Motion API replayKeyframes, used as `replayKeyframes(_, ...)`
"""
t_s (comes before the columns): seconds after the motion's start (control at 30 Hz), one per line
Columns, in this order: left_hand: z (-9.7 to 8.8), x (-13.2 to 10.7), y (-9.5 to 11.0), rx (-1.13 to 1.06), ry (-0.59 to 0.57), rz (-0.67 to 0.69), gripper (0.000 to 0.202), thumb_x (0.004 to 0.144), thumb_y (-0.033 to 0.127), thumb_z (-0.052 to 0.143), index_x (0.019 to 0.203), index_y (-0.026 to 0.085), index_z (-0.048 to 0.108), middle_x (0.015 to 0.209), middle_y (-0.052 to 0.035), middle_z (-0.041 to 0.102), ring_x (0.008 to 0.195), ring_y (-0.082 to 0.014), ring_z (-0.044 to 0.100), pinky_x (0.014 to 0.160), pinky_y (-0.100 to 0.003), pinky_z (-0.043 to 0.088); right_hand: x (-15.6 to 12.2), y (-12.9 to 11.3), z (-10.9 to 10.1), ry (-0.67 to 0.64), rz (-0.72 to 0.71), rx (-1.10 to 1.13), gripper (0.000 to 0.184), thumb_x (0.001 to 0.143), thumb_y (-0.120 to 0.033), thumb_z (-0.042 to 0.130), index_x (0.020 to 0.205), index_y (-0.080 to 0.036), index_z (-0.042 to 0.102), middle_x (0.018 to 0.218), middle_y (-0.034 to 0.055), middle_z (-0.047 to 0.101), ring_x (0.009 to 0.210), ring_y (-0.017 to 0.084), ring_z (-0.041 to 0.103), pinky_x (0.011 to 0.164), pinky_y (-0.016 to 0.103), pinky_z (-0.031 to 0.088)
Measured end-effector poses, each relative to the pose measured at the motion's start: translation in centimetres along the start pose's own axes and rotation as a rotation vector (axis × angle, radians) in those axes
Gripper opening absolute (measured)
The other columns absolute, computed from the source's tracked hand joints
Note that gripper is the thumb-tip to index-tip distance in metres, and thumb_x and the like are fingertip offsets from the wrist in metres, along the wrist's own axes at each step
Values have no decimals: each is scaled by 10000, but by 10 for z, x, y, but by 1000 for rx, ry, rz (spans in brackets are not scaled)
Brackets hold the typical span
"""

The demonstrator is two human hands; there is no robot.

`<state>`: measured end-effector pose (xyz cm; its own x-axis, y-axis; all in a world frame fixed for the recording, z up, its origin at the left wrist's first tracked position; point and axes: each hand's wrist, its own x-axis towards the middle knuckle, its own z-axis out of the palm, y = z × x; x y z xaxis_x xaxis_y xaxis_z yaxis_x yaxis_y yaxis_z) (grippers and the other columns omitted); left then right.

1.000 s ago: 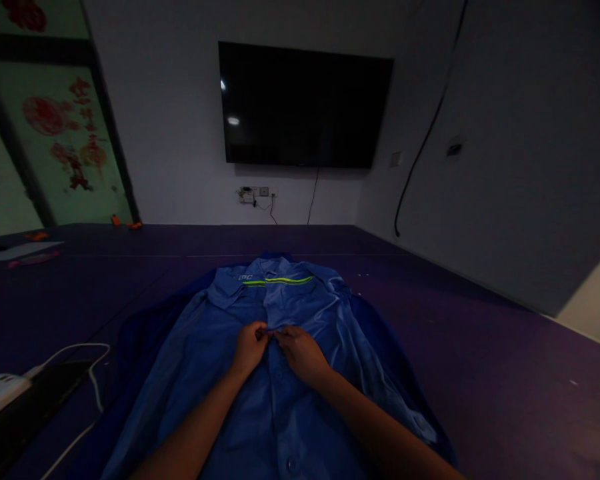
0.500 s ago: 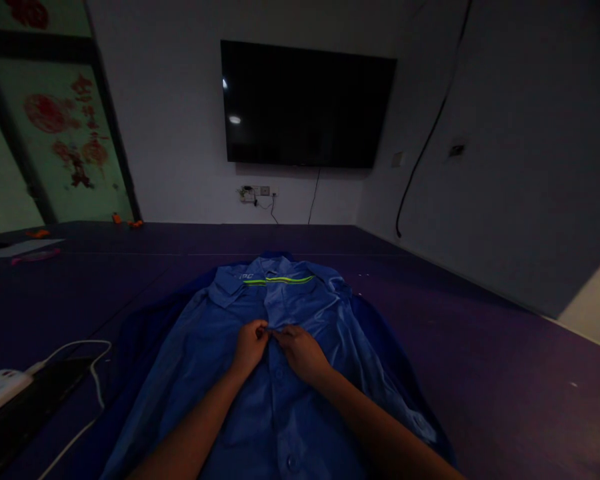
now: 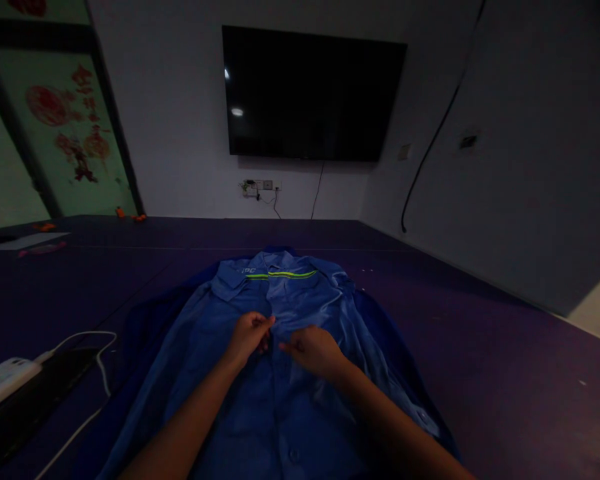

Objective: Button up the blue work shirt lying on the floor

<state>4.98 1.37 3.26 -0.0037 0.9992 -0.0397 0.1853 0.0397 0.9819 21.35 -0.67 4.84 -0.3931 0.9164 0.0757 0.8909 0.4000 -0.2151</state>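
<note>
Closest to the camera is the low part of a blue, button-up cloth shirt (image 3: 275, 407). It lies front side up on a wide, flat purple surface (image 3: 505, 373), with its collar pointing away. A small round button (image 3: 293, 455) shows near the bottom of the picture. The shirt looks light and soft, so it should bend and wrinkle easily. Some of it is shiny, so it may slide a little under the fingers. It does not look easy to break, but the button is small and hard to grab.

Off to the left, a white plastic power block (image 3: 10, 380) with a thin white cord (image 3: 70, 437) sits beside the shirt.

A bit farther up, both hands are over the middle of the shirt. The left hand (image 3: 250, 337) is curled, its thumb reaching to the front strip. The right hand (image 3: 315, 347) is curled too, just beside that strip, with a gap between the two hands. It is too dark to tell if either one is pinching cloth. The double edge of the front strip looks like the best place to hold, because it should be a bit stiffer than the loose sides.

Past the hands are a bright yellow-green stripe (image 3: 293, 274) and the folded collar (image 3: 275, 260). Farthest off, a big black flat television (image 3: 313, 93) hangs on the wall.
</note>
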Motion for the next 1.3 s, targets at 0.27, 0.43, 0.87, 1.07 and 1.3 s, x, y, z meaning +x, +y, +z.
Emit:
replayKeyframes(0.27,-8,-15,1,416,-368,-168,364,623,488,578,537,148,480,365,45,471,275,-69,401,305,-174,221,-2,2,6,-160,-118,84,299,680,-493,602,693,-199,652,699,5,665,636,123,585,498,196,306)
replayKeyframes(0.43,-4,-16,-1,437,-424,-166,211,591,320,607,559,151,484,390,60,485,292,-51,397,332,-168,252,0,2,8,-176,-114,168,263,627,-436,672,755,-210,641,717,-21,666,643,110,587,502,182,320)
replayKeyframes(0.87,-3,-12,-4,236,-428,-162,189,625,306,476,512,155,476,371,54,456,279,-41,338,324,-168,190,-5,-5,2,-35,-389,-98,201,772,-301,517,883,-209,656,851,30,681,775,167,608,598,224,349)
replayKeyframes(1.07,-4,-15,-1,305,-458,-146,255,632,347,506,471,152,471,360,43,453,280,-42,322,332,-180,181,-6,-7,2,-74,-403,-137,230,798,-276,460,850,-202,672,833,52,685,757,165,606,614,227,365)
replayKeyframes(1.3,-2,-10,-7,369,-424,-160,380,641,482,518,455,159,443,317,58,388,267,-44,296,337,-183,157,-6,-9,5,-58,-411,-172,224,756,-199,448,750,-170,670,754,59,681,689,161,611,553,224,333)
